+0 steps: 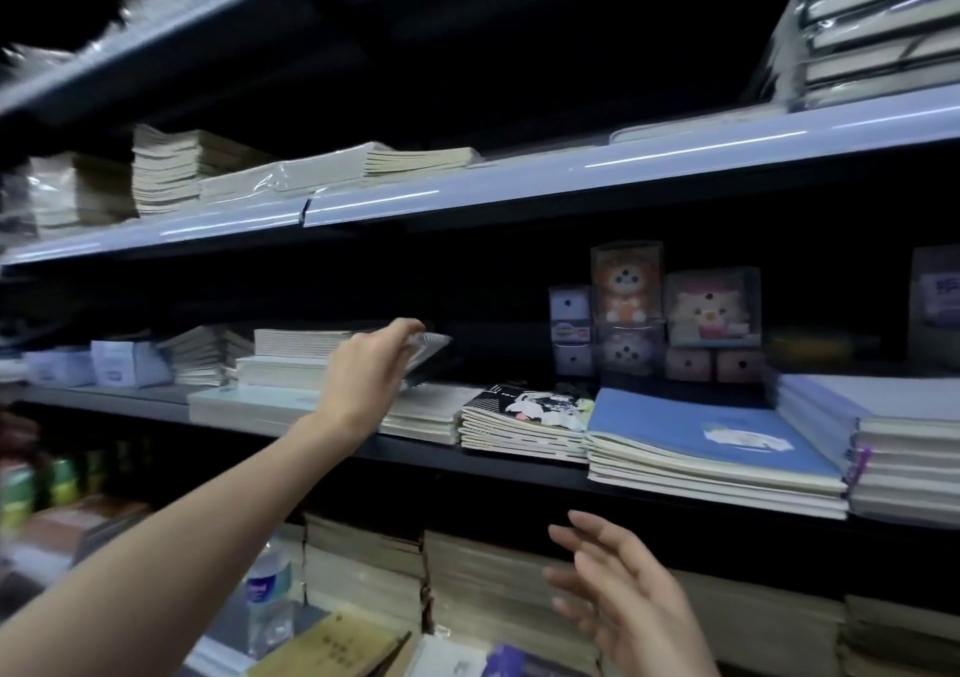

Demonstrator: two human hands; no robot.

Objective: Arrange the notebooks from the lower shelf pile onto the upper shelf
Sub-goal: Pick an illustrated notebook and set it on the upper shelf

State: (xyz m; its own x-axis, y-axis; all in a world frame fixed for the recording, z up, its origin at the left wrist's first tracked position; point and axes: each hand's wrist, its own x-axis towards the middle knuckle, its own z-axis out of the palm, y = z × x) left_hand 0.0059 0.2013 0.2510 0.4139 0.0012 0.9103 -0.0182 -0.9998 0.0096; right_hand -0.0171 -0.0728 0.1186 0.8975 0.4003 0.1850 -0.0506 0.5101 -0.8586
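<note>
Off to the left of the blue-covered notebook stack (pixel 711 442), cream paper piles (pixel 291 359) sit on the same dark shelf. Next along, the left hand (pixel 363 369) is up at that level, fingers and thumb pinching a thin dark plastic-wrapped notebook (pixel 423 359) by its near end. The notebook tilts, its long axis running away from the palm, up and to the right, toward the gap left of the blue stack. Above it runs the pale grey upper shelf edge (pixel 519 185), directly overhead of the grip, so the next lift looks to be straight up and in. Further right and well below the blue stack, the right hand (pixel 618 583) hangs loose, fingers spread, holding nothing, in front of the thick cream notebook pile on the lower shelf (pixel 478 577). The left hand is clearly nearer the upper shelf; the right is nearer the pile.
</note>
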